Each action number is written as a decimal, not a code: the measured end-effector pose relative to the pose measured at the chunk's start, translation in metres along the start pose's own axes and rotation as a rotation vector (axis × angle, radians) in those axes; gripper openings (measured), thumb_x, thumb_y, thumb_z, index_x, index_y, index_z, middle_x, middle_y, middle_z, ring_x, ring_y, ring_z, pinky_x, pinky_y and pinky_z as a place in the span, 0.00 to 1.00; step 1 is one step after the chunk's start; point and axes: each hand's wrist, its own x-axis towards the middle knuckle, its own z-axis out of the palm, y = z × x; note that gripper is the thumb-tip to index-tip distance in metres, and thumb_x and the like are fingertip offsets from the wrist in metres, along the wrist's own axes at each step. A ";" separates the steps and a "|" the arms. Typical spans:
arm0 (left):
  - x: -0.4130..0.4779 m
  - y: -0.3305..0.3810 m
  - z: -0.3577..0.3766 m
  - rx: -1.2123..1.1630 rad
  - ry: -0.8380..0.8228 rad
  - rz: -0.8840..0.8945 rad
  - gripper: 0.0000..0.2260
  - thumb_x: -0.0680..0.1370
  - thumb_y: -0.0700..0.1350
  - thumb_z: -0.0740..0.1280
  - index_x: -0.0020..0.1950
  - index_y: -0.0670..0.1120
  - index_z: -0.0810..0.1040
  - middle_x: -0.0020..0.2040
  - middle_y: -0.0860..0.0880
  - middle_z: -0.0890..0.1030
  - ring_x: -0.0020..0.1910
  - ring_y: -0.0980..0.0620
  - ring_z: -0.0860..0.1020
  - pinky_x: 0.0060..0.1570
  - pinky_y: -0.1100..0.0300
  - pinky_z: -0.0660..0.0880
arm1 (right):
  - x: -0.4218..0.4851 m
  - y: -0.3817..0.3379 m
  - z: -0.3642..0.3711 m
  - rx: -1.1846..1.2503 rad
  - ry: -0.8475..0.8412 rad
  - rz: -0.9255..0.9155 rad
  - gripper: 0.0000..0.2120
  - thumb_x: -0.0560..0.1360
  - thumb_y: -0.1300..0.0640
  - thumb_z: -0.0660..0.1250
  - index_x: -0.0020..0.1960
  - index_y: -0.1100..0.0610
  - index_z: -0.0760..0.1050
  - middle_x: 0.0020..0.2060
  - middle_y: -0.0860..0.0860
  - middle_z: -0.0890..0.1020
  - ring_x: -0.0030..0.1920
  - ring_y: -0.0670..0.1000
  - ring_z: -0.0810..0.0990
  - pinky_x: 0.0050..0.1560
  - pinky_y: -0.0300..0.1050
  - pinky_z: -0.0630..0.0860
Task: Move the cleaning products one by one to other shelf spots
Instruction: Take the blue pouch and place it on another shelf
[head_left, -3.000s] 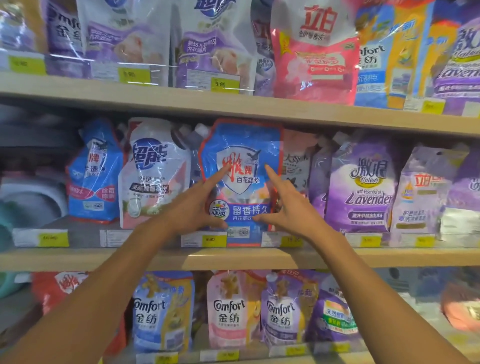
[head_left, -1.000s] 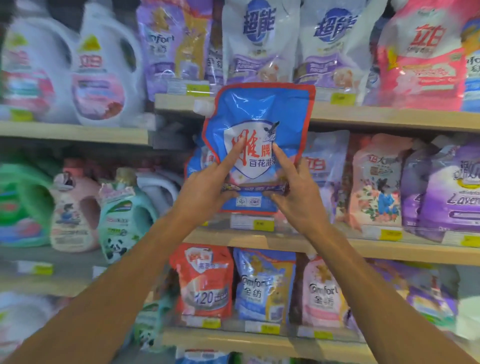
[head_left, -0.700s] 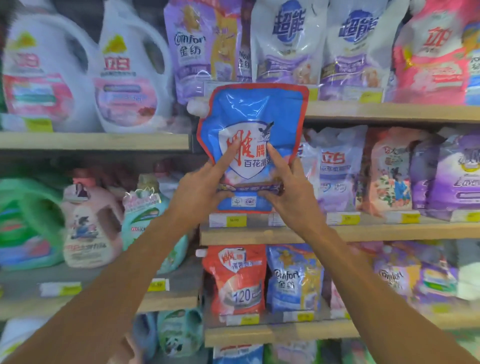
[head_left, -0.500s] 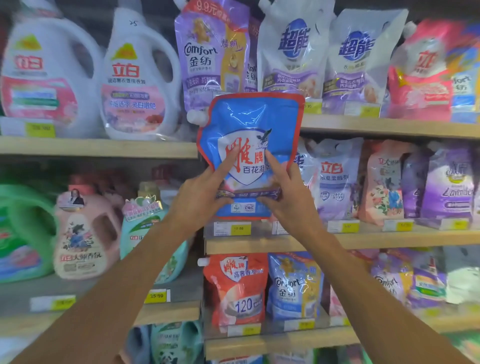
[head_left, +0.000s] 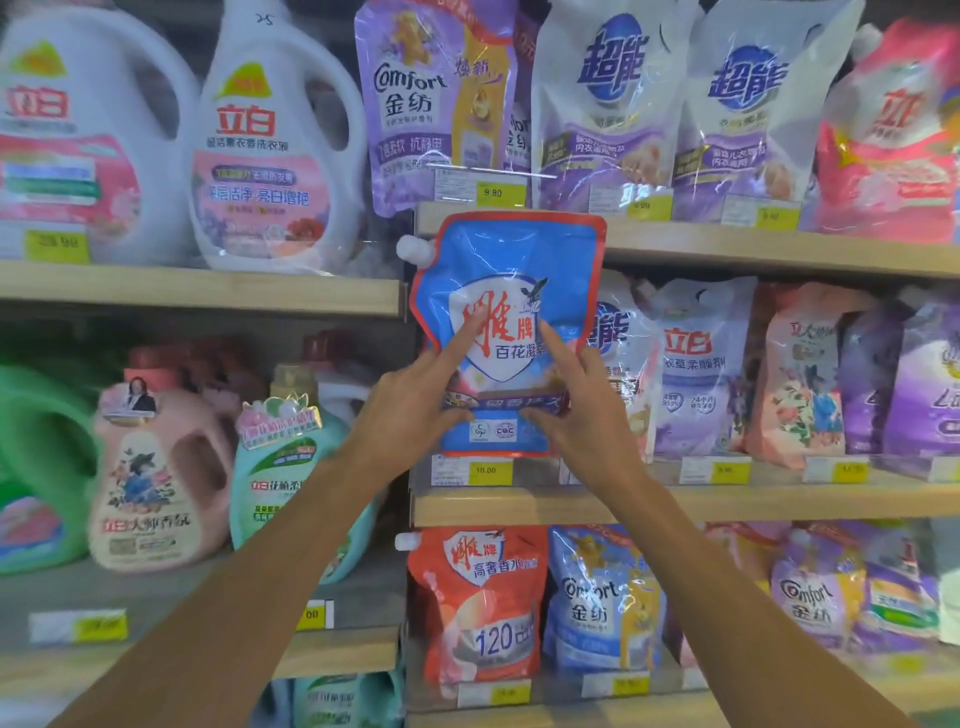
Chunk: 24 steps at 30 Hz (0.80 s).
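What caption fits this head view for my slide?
Left hand and right hand pinch a blue detergent pouch upright at the middle shelf.

Bare left hand (head_left: 411, 404) and right hand (head_left: 586, 410). Back from the grip, both forearms (head_left: 270, 564) are bare, seemingly to the elbows.

We see a blue, red-edged, white-capped refill pouch (head_left: 506, 270), upright, creased near its base, held in mid-air

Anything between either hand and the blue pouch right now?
Nothing visible. The left hand and the right hand both already pinch the blue pouch by its lower half, holding it up in front of the shelves.
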 end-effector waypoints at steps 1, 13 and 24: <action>0.002 -0.002 0.001 -0.004 -0.005 -0.002 0.55 0.69 0.46 0.79 0.77 0.71 0.40 0.51 0.52 0.75 0.31 0.57 0.69 0.38 0.56 0.75 | 0.003 0.003 0.003 0.008 0.009 -0.002 0.52 0.70 0.62 0.79 0.80 0.37 0.51 0.59 0.49 0.69 0.55 0.47 0.76 0.50 0.49 0.83; 0.009 -0.030 0.020 0.004 -0.075 -0.089 0.56 0.68 0.47 0.81 0.77 0.72 0.41 0.41 0.61 0.69 0.33 0.59 0.73 0.39 0.58 0.73 | 0.009 0.024 0.036 0.039 -0.068 0.059 0.55 0.71 0.60 0.79 0.79 0.29 0.47 0.61 0.45 0.67 0.54 0.45 0.76 0.49 0.50 0.83; 0.023 -0.046 0.036 -0.217 -0.255 -0.260 0.58 0.68 0.41 0.80 0.69 0.81 0.41 0.56 0.52 0.78 0.50 0.51 0.79 0.55 0.51 0.78 | 0.020 0.038 0.044 0.153 -0.283 0.251 0.51 0.69 0.61 0.81 0.80 0.38 0.57 0.57 0.46 0.70 0.56 0.47 0.77 0.55 0.46 0.81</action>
